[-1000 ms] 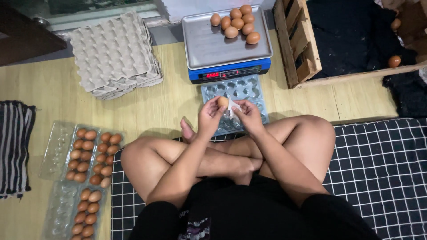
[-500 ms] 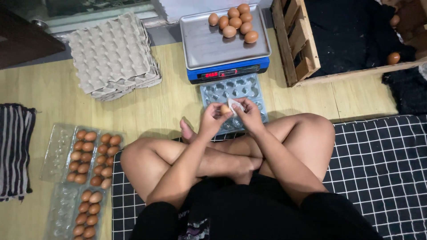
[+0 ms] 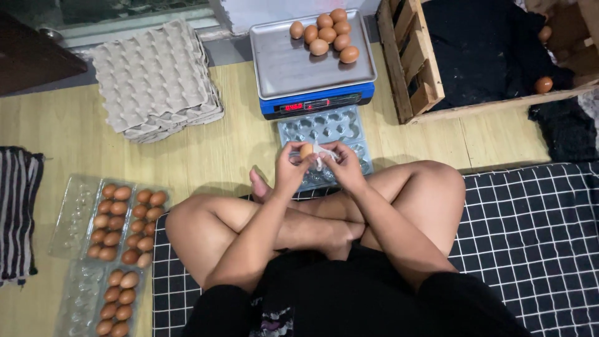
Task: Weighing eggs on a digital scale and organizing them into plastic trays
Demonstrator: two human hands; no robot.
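1. A black mat with a white grid (image 3: 530,237) fills the lower right of the frame; a person sits on it cross-legged, knees spread wide, bare feet tucked at the centre.
2. A wooden crate (image 3: 418,62) lined with dark cloth takes the upper right corner, with a brown egg or two lying inside near its right edge.
3. A stack of grey pulp egg trays (image 3: 156,81) sits at upper left on the pale wooden floor (image 3: 62,137).
4. A blue scale with a steel pan (image 3: 293,62) stands at top centre, with a cluster of brown eggs (image 3: 327,34) on the pan's far right part.
5. Clear plastic cartons filled with brown eggs (image 3: 121,218) lie along the lower left, beside a striped cloth (image 3: 19,212) at the left edge.
6. A clear plastic egg tray (image 3: 324,128), its visible cups bare, lies just below the scale, partly behind the hands.
7. The left hand (image 3: 290,171) is curled around a single brown egg (image 3: 306,150), gripping it between fingertips and thumb above the clear tray, centre of the frame.
8. The right hand (image 3: 343,165) pinches a small white cloth or tissue (image 3: 319,156), pressed against the egg's side; the two hands touch.
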